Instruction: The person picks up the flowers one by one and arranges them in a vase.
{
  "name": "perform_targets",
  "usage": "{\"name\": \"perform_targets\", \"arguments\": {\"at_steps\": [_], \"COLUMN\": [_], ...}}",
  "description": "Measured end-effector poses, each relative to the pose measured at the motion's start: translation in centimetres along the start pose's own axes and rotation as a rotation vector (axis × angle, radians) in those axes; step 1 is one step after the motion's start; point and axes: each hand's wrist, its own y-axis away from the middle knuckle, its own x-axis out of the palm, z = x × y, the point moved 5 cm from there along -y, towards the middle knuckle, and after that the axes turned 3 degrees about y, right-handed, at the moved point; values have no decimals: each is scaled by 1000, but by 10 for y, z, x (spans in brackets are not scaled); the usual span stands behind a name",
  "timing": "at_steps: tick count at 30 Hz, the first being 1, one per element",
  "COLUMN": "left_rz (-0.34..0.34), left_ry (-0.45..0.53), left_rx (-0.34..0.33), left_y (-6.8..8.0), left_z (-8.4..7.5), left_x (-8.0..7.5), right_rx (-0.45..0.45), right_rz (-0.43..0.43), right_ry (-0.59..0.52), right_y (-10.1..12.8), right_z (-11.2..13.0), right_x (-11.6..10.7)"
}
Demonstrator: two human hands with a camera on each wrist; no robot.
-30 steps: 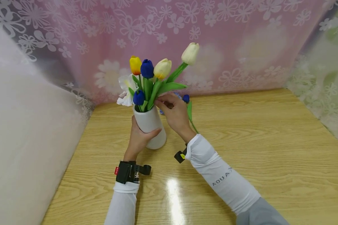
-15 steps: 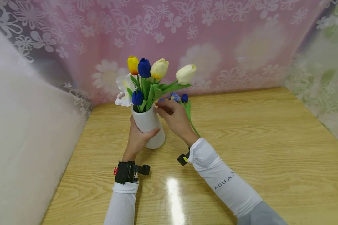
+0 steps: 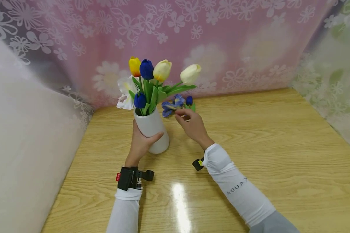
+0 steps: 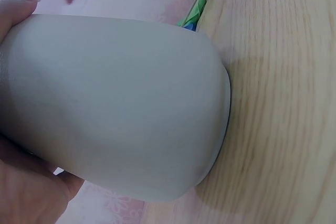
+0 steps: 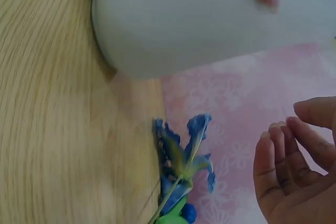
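Note:
My left hand (image 3: 140, 144) grips a white vase (image 3: 151, 124) by its side, the thumb across the front. The vase's base stands on the table. In it are a white tulip (image 3: 190, 74) leaning right, a cream tulip (image 3: 162, 70), a blue tulip (image 3: 146, 69), a yellow tulip (image 3: 134, 66), a smaller blue tulip (image 3: 139, 100) and a ruffled white flower (image 3: 126, 93). To the vase's right, my right hand (image 3: 194, 128) hovers with loosely bent fingers and nothing between them. Just beyond it lies a blue iris (image 3: 174, 104), also visible in the right wrist view.
Another small blue tulip (image 3: 189, 100) lies beside the iris, partly behind my right hand. The wooden table (image 3: 268, 155) meets a pink floral curtain (image 3: 215, 42) at the back. A pale wall covering (image 3: 26, 136) borders the left.
The white tulip has dropped lower and leans further right. My right hand has left the flowers at the vase's rim and moved right. The left hand keeps its grip on the vase.

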Motion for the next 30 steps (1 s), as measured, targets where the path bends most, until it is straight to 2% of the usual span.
{"name": "perform_targets", "arguments": {"at_steps": [7,12,23,30], "left_rz": [2,7,8,4], "left_ry": [9,13,21,11], "left_rx": [1,8,6,10], "left_y": [-1,0,0,-1], "left_z": [1,0,0,0], "left_x": [0,1,0,0], "right_rx": [163,257,384,397], "right_rz": [-15,22,140,205], "right_ry": [69,150,355,445], "right_y": [2,6,17,23], "right_z": [-24,-41,-73,-81], "right_x": [-11,-19,-32,-33]}}
